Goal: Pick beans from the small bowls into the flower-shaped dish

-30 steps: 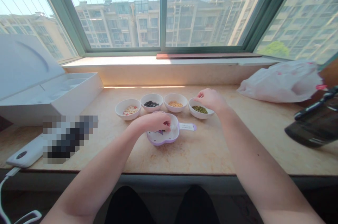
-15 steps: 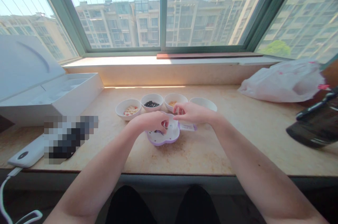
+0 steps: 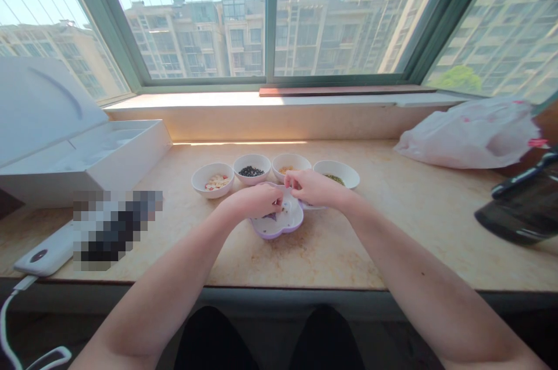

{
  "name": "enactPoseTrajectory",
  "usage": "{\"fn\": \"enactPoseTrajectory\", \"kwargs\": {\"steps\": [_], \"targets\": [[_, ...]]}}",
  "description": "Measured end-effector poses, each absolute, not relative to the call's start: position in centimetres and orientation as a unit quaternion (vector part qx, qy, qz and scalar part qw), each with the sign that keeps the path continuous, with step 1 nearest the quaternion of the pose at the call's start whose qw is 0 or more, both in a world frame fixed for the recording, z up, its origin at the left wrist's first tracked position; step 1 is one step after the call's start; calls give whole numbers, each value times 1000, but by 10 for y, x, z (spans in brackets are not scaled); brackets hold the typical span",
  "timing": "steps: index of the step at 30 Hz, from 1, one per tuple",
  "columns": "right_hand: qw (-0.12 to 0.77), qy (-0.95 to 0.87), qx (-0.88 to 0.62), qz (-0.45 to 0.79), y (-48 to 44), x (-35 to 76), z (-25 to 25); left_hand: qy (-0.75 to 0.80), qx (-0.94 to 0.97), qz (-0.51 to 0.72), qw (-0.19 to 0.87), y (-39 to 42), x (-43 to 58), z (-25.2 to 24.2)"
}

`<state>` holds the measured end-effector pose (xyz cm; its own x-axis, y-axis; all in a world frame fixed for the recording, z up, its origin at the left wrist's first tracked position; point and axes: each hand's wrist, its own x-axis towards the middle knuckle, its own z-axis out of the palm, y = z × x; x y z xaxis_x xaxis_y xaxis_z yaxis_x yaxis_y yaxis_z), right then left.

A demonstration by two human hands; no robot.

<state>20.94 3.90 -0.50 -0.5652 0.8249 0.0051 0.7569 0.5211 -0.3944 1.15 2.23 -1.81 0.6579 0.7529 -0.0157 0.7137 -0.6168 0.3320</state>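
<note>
Lilac-rimmed white dish (image 3: 279, 226): lobed, smooth, glazed-looking, a few dark bits on its floor, resting on a mottled marble sill (image 3: 349, 256). Long axis runs roughly crosswise, with a pale tab at its right end, mostly hidden under the right hand (image 3: 316, 188). Both hands lie over the dish's far half, approaching from the near side. The left hand (image 3: 251, 201) sits over its middle, the right hand over its far right edge and nearer the tab. Both hands are half closed, fingers curled down, fingertips nearly meeting above the far rim; whether either pinches something small cannot be told. Beyond the dish, in a row: four round white bowls (image 3: 274, 169), holding pale red-flecked slices, black seeds, yellow grains and green seeds, left to right. Left of the dish: a white cardboard box (image 3: 82, 160), a pixelated object (image 3: 117, 230) and a white power bank (image 3: 43, 255). Right of the dish: a crumpled plastic bag (image 3: 466, 134) and a dark bottle (image 3: 523, 207).
</note>
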Motion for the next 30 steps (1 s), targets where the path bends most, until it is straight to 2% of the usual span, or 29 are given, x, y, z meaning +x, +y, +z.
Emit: {"fn": "enactPoseTrajectory", "kwargs": {"steps": [3, 23, 26, 30], "targets": [[93, -867, -456, 177, 38, 209, -4, 394, 907, 33, 145, 23, 11, -16], [104, -867, -465, 144, 36, 208, 0, 347, 935, 25, 64, 18, 30, -27], [137, -857, -477, 141, 36, 208, 1, 351, 926, 72, 119, 22, 24, -23], [209, -834, -491, 142, 36, 207, 5, 374, 841, 236, 312, 23, 12, -2]]}}
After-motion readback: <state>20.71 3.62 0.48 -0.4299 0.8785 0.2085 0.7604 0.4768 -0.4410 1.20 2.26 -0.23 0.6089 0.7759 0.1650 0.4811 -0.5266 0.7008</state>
